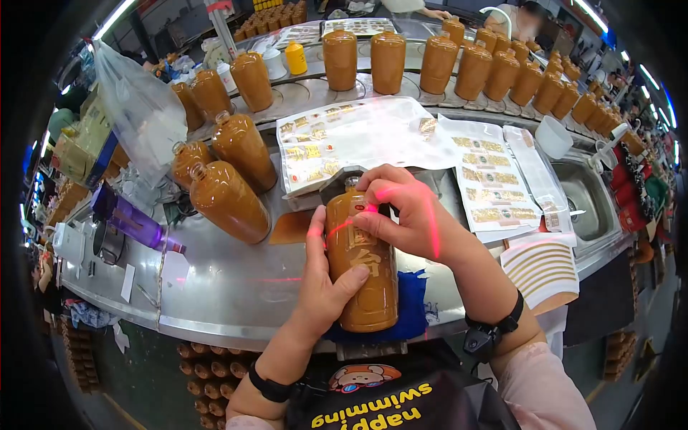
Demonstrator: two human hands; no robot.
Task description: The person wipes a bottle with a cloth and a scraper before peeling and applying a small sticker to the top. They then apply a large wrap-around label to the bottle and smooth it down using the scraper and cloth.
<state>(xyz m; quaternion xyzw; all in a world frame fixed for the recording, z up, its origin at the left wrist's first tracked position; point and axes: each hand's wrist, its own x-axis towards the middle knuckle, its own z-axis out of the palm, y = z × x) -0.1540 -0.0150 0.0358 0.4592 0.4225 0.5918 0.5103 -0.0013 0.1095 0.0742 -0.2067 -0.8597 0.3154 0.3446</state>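
A glossy brown bottle (362, 287) lies tilted in front of me, its neck pointing away, over a blue cloth (413, 304). Gold characters and a small red mark show on its front. My left hand (319, 283) grips the bottle's left side, thumb across the lower character. Near the bottle's shoulder, my right hand (401, 208) has its fingers bent and drawn together against the surface; whatever they pinch is hidden. Red laser lines cross the bottle and my right hand. Just behind lies a white sheet of gold decals (358, 143).
Several brown bottles (229, 201) stand at left; more line the curved conveyor (301, 89). To the right are another decal sheet (494, 175), curved gold-striped strips (541, 269), a white container (553, 136) and a sink (584, 193). A purple object (136, 222) lies left. Other people work beyond.
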